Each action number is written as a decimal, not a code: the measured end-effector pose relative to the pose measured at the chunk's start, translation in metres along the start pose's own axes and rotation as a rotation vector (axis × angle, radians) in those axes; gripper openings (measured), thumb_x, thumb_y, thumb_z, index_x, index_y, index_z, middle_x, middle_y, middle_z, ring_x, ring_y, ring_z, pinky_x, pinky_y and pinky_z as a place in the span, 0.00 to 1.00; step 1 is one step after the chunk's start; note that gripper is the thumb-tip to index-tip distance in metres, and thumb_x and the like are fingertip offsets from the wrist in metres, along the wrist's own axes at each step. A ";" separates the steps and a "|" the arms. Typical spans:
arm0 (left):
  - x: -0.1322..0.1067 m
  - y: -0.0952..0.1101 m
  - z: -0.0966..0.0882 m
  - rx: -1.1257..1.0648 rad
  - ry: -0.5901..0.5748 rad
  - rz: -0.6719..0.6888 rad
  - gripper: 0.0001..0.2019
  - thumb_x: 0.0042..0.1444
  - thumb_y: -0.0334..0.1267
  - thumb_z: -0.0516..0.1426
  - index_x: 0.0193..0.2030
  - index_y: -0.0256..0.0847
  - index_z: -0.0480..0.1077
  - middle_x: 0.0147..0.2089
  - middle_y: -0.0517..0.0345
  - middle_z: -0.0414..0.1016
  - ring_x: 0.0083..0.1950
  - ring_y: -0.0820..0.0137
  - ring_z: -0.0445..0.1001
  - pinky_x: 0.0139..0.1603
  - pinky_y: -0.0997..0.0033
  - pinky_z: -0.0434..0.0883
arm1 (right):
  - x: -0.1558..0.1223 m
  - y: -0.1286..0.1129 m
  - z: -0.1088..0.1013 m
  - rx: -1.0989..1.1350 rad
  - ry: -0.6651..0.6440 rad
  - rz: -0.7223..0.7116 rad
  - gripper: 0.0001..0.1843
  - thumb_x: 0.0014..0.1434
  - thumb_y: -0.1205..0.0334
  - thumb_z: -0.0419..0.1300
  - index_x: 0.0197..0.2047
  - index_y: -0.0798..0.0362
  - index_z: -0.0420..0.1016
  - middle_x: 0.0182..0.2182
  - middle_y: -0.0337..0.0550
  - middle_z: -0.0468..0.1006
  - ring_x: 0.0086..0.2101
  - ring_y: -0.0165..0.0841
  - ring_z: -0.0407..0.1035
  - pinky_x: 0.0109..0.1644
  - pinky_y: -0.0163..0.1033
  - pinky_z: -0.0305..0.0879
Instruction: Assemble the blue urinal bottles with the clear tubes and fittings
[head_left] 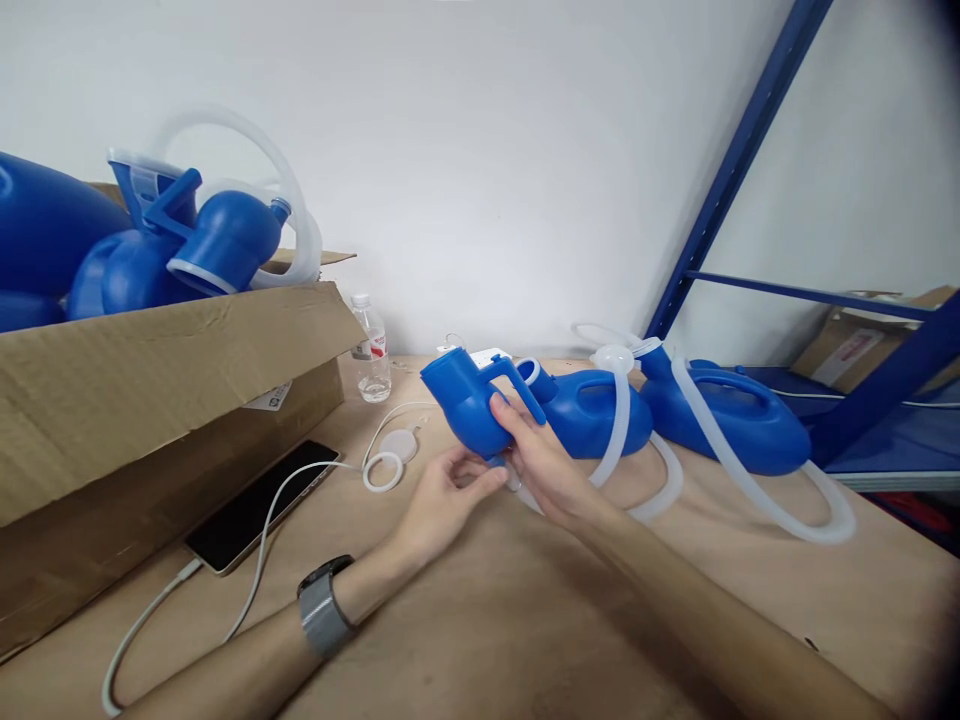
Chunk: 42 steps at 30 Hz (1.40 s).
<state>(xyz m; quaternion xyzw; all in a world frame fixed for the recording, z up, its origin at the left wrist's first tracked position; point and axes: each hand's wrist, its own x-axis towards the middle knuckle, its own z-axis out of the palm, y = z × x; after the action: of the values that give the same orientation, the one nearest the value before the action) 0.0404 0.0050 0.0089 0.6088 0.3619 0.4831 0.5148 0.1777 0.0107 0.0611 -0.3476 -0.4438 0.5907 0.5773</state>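
Observation:
My right hand (544, 462) grips a blue plastic funnel piece with a handle (469, 400), holding it just above the wooden table (480, 620). My left hand (442, 500), with a grey watch on the wrist, pinches at the funnel's narrow lower end, where a translucent white tube (619, 440) meets it. That tube loops round toward a blue plastic bottle (596, 412) lying on the table behind my hands. A second blue bottle (739, 425) with its own white tube lies to the right.
A large open cardboard box (150, 400) at left holds several more blue funnels and tubes. A phone (262, 505) with a white cable, a small white ring and cap (386, 465) and a water bottle (371, 350) lie near it. Blue metal shelving (750, 150) stands at right.

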 end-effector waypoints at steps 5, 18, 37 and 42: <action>0.008 0.014 -0.031 0.042 0.226 0.190 0.45 0.49 0.50 0.73 0.69 0.50 0.56 0.61 0.50 0.75 0.51 0.61 0.80 0.47 0.63 0.79 | -0.001 0.004 -0.014 -0.209 -0.156 -0.010 0.29 0.60 0.41 0.69 0.61 0.40 0.78 0.51 0.42 0.84 0.51 0.43 0.79 0.52 0.50 0.79; 0.010 0.039 -0.066 0.522 0.203 0.323 0.19 0.51 0.49 0.69 0.44 0.42 0.72 0.44 0.56 0.79 0.45 0.63 0.77 0.48 0.66 0.72 | -0.027 0.019 -0.030 -0.793 -0.384 -0.227 0.09 0.65 0.54 0.64 0.45 0.44 0.84 0.31 0.38 0.83 0.31 0.36 0.75 0.33 0.39 0.71; 0.026 0.057 -0.076 0.797 0.259 -0.243 0.30 0.53 0.70 0.58 0.29 0.43 0.82 0.28 0.51 0.80 0.34 0.57 0.76 0.32 0.65 0.64 | -0.052 0.040 -0.014 -1.868 -0.138 -0.781 0.26 0.77 0.49 0.47 0.35 0.52 0.78 0.17 0.44 0.74 0.17 0.34 0.65 0.23 0.42 0.34; 0.027 0.054 -0.079 0.794 0.239 -0.222 0.30 0.53 0.69 0.57 0.25 0.41 0.79 0.25 0.51 0.78 0.31 0.58 0.75 0.30 0.66 0.63 | -0.050 0.044 -0.011 -1.871 -0.196 -0.639 0.28 0.77 0.47 0.44 0.39 0.53 0.78 0.20 0.44 0.74 0.19 0.34 0.65 0.24 0.41 0.37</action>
<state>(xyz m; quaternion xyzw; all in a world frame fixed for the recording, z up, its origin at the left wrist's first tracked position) -0.0310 0.0413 0.0673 0.6569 0.6402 0.3149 0.2437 0.1760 -0.0350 0.0111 -0.4769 -0.8497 -0.1546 0.1635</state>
